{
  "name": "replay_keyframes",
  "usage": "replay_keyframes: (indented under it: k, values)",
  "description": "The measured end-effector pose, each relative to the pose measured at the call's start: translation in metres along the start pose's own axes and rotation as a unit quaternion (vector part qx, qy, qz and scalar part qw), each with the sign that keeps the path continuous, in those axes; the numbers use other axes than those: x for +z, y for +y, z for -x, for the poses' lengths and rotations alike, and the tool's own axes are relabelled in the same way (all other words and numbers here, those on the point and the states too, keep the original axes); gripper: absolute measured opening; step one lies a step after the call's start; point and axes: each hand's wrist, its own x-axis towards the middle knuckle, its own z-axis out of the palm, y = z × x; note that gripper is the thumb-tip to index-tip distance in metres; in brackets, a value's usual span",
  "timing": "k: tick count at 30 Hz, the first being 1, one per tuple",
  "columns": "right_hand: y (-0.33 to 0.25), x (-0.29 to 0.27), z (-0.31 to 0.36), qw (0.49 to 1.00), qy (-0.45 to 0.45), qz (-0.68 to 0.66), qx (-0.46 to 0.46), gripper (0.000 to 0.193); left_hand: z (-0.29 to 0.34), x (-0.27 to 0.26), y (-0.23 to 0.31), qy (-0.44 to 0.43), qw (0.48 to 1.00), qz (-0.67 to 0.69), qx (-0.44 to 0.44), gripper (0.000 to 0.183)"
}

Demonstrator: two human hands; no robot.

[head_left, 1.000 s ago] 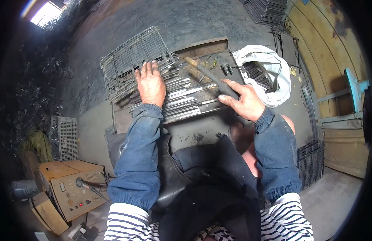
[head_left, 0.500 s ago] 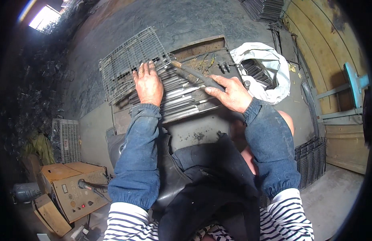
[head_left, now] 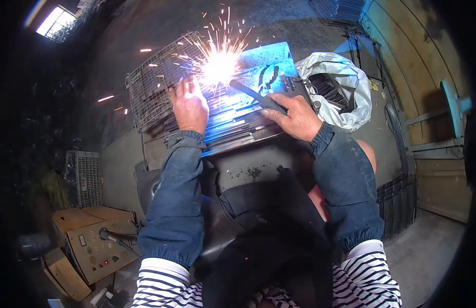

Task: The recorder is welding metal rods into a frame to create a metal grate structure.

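My right hand (head_left: 294, 115) is wrapped round the dark handle of a welding torch (head_left: 253, 95), which points up and to the left. At its tip a white glare throws orange sparks and hides the exact spot it meets. My left hand (head_left: 191, 110) lies with fingers stretched out on the near right edge of a wire mesh panel (head_left: 150, 84), close to the glare. Under and beside it, several metal rods (head_left: 230, 134) lie side by side on the low work surface. Pliers (head_left: 271, 74) rest to the right of the glare, lit blue.
A white sack (head_left: 358, 97) of dark metal pieces stands at the right. The welding machine (head_left: 102, 251) sits at the lower left, its red light on. Mesh panels (head_left: 86, 179) stand at the left, and dark mesh is stacked (head_left: 397, 203) at the lower right.
A bright arc with flying sparks has appeared at the torch tip, and blue light falls on the work surface. The rest of the picture has darkened. Both hands have barely moved.
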Motion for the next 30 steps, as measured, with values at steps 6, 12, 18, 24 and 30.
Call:
replay_keyframes:
  k: [6, 12, 18, 24, 30]
  values:
    - [0.011, 0.011, 0.003, 0.993, 0.069, -0.009, -0.099, 0.043, -0.007, 0.002, 0.006, -0.007, 1.0, -0.013, -0.006, 0.059]
    - [-0.001, 0.016, -0.001, 0.996, 0.045, -0.01, -0.078, 0.042, -0.003, -0.013, 0.0, -0.014, 1.0, -0.021, 0.001, 0.056]
    - [-0.003, 0.025, -0.014, 0.998, 0.019, 0.025, -0.046, 0.048, 0.0, -0.004, -0.002, -0.042, 0.998, -0.035, -0.01, 0.048]
    - [-0.002, 0.03, -0.017, 0.997, 0.036, 0.024, -0.065, 0.049, -0.001, -0.004, -0.002, -0.04, 0.999, -0.033, -0.011, 0.048]
    - [0.002, 0.032, -0.018, 0.998, 0.021, -0.006, -0.067, 0.041, 0.002, -0.005, -0.003, -0.02, 1.0, 0.01, -0.004, 0.049]
